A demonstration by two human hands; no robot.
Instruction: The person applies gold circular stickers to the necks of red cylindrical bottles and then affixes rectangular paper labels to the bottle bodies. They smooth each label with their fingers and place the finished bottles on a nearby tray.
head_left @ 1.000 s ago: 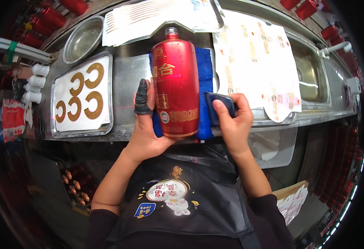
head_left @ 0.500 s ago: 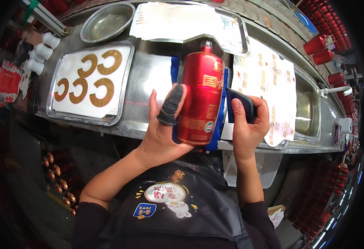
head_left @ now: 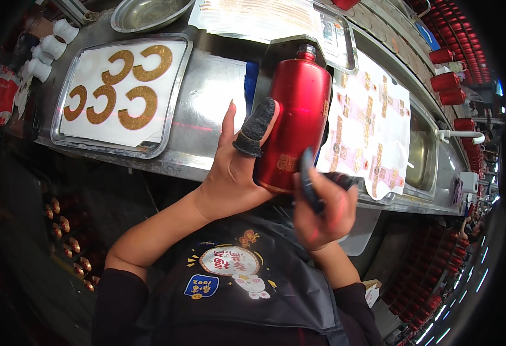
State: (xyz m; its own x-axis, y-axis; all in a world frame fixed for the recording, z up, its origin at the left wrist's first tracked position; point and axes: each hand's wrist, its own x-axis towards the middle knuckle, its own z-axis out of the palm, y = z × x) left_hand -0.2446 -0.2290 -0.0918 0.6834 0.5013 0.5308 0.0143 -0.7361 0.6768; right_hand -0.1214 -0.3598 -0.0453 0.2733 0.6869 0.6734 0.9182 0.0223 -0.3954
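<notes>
A glossy red bottle [head_left: 299,115] with gold printing leans against a dark angular stand [head_left: 284,49], its neck pointing away from me. My left hand [head_left: 227,173] grips its lower left side, thumb lying along it in a black finger cot [head_left: 256,128]; the other fingers are partly hidden. In my right hand [head_left: 328,213] is a thin dark scraper [head_left: 309,181], held near the bottle's lower right edge. That hand is blurred, and whether the scraper touches the bottle is unclear.
At left, a metal tray [head_left: 62,138] carries gold C-shaped decals on white paper. Beyond are a metal basin [head_left: 149,26] and a sheet of gold strips [head_left: 253,17]. Decal sheets [head_left: 374,121] lie at right, before a sink [head_left: 426,167] with a white tap [head_left: 463,135].
The bottle has turned about its length, so its large gold lettering no longer faces me. My right hand has swung down and inward with the scraper to the bottle's lower edge.
</notes>
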